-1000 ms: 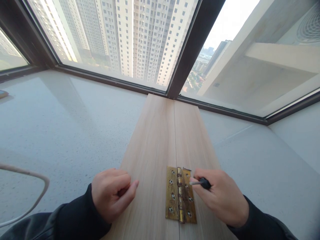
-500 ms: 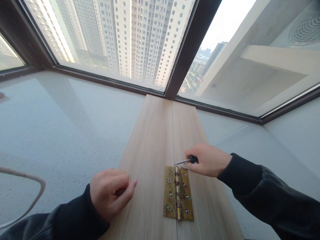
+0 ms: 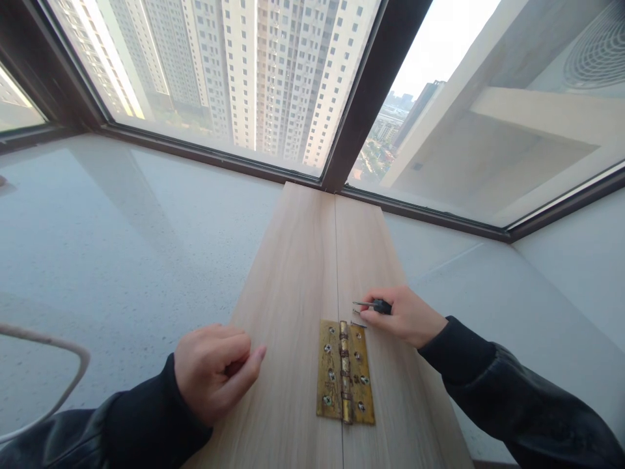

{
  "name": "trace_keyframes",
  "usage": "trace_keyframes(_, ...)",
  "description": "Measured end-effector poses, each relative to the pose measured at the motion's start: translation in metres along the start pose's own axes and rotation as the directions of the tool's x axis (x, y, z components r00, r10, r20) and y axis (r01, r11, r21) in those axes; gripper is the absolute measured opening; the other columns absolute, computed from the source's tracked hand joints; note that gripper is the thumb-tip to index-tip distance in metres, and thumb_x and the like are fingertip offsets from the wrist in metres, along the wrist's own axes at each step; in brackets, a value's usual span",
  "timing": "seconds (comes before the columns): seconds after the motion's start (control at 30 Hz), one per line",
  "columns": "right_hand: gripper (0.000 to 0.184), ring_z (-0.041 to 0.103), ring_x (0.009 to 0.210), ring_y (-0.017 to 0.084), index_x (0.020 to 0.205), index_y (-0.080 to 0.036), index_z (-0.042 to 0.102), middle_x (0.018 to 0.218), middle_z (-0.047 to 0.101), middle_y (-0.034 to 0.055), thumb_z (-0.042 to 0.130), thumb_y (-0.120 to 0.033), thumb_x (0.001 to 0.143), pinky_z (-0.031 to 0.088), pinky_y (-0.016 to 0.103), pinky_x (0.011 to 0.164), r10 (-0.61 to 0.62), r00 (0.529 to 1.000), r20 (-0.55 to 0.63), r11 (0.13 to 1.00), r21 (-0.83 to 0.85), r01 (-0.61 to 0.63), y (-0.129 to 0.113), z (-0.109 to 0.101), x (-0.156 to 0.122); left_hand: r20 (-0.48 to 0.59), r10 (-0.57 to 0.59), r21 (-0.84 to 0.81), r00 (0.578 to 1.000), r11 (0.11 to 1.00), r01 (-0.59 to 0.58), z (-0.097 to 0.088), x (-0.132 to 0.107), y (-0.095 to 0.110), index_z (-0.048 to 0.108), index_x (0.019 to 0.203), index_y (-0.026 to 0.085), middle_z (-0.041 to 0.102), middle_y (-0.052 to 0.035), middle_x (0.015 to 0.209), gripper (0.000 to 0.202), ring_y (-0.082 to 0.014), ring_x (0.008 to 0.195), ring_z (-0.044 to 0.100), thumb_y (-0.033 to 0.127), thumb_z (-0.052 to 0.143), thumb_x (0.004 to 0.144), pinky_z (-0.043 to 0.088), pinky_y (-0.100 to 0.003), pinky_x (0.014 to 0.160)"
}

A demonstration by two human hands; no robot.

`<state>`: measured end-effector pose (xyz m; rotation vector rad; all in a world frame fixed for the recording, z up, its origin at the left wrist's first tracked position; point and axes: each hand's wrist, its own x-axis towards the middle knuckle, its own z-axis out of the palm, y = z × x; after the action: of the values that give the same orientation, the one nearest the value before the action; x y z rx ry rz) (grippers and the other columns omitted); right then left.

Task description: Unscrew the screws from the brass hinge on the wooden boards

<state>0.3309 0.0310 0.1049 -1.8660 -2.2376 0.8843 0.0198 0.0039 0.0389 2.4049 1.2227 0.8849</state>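
My right hand (image 3: 405, 316) pinches a small screwdriver (image 3: 381, 305) with a black handle, its metal shaft pointing left over the wooden boards. Close to those fingertips is a small screw (image 3: 357, 312); whether it is held or lying loose I cannot tell. Another thin screw (image 3: 359, 324) lies by the top edge of the brass hinge (image 3: 346, 374). The worn hinge spans the seam between the boards, with several cross-head screws in its holes. My left hand (image 3: 215, 371) is curled into a loose fist at the left board's edge, nothing visible in it.
Two pale wooden boards (image 3: 297, 260) lie side by side up to the dark window frame (image 3: 336, 150). Under them is a white speckled surface (image 3: 146, 241). A white cable (image 3: 73, 384) loops at the lower left.
The screwdriver's tip has come away from the hinge's top end and now sits above it, pointing left. My right hand has turned slightly. My left hand stays almost still.
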Motion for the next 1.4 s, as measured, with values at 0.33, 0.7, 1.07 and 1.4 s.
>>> trace_keyframes(0.33, 0.043, 0.052, 0.063, 0.015, 0.091, -0.018, 0.059, 0.070, 0.056, 0.0004, 0.031, -0.049, 0.093, 0.041, 0.030, 0.062, 0.003, 1.000, -0.002, 0.999, 0.053, -0.003, -0.014, -0.017, -0.030, 0.015, -0.012, -0.013, 1.000, 1.000, 0.012, 0.000, -0.001, -0.001, 0.023, 0.053, 0.017, 0.022, 0.0058, 0.053, 0.040, -0.0078, 0.050, 0.024, 0.022, 0.045, 0.086, 0.021, -0.025, 0.052)
trace_keyframes(0.7, 0.033, 0.060, 0.064, 0.017, 0.080, -0.027, 0.066, 0.074, 0.067, 0.0008, 0.044, -0.050, 0.089, 0.044, 0.032, 0.059, 0.069, 0.998, 0.012, 0.965, -0.255, -0.064, -0.031, -0.018, -0.093, 0.003, -0.003, -0.002, 1.000, 1.000, 0.003, 0.001, -0.002, -0.003, 0.025, 0.051, 0.017, 0.023, 0.0057, 0.052, 0.041, -0.0079, 0.048, 0.025, 0.023, 0.045, 0.087, 0.022, -0.026, 0.051)
trace_keyframes(1.07, 0.038, 0.058, 0.059, 0.019, 0.068, -0.027, 0.066, 0.063, 0.064, 0.0017, 0.046, -0.054, 0.086, 0.038, 0.031, 0.052, 0.081, 0.997, -0.009, 0.935, -0.347, -0.079, -0.042, -0.019, -0.083, -0.009, -0.013, -0.021, 1.000, 1.000, 0.013, 0.002, -0.003, -0.003, 0.025, 0.051, 0.017, 0.022, 0.0057, 0.052, 0.041, -0.0080, 0.049, 0.024, 0.024, 0.044, 0.087, 0.022, -0.026, 0.052)
trace_keyframes(1.4, 0.047, 0.042, 0.032, 0.014, 0.051, -0.024, 0.049, 0.040, 0.051, 0.0002, 0.039, -0.044, 0.092, 0.014, 0.032, 0.040, -0.208, 0.968, -0.143, 0.802, -0.591, 0.085, -0.061, -0.004, -0.079, 0.003, -0.006, -0.002, 1.000, 1.000, 0.006, 0.001, -0.002, -0.003, 0.027, 0.049, 0.017, 0.023, 0.0059, 0.052, 0.042, -0.0082, 0.048, 0.025, 0.023, 0.045, 0.086, 0.022, -0.026, 0.051)
